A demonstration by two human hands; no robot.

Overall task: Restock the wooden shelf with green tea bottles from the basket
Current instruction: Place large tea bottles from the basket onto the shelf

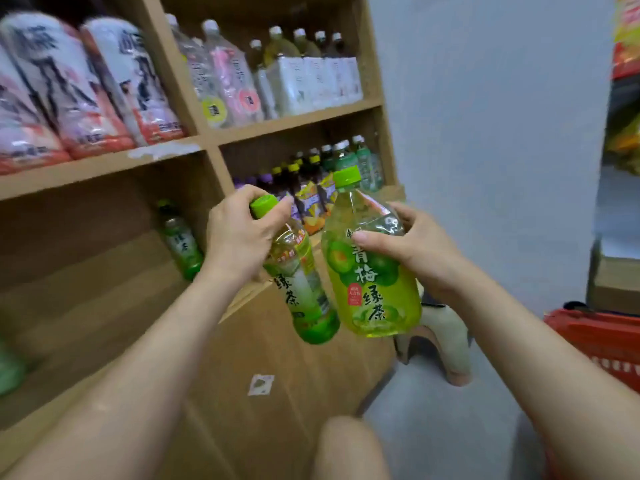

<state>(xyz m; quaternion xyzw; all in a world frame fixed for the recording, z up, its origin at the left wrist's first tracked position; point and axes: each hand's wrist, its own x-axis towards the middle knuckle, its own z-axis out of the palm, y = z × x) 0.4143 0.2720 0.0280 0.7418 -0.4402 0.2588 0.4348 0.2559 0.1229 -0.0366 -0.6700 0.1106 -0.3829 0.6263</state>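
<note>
Wooden shelf [86, 174]: fills the left and centre, split into open compartments, pale boards all round.
Pouches [69, 88]: big white-and-pink packs, packed into the top-left compartment, blurred.
Basket [595, 336]: red, at the right edge on the floor, only partly in view, contents not visible.
Stool [446, 337]: beige, on the floor between shelf and basket.
Capped bottles [304, 74]: pale-labelled row in the upper-right compartment.
Dark bottles [311, 188]: crowded in the compartment below, yellow and purple caps, behind the hands.
Right hand [415, 244]: up in front of the shelf, fingers [370, 237] wrapped round the shoulder of the wide green tea bottle [374, 289], thumb across the top of the label.
Left hand [239, 237]: fingers [242, 195] clamped over the cap and neck of the slim green tea bottle [304, 289].
Wide green tea bottle: near upright, green cap up, held clear of the shelf.
Slim green tea bottle: tilted, base swung down to the right, just beside the wide one, also in the air.
Shelved green tea bottle [180, 240]: alone in the lower-left compartment, back near the divider.
Sticker [260, 384]: small, on the shelf's lower front panel.
</note>
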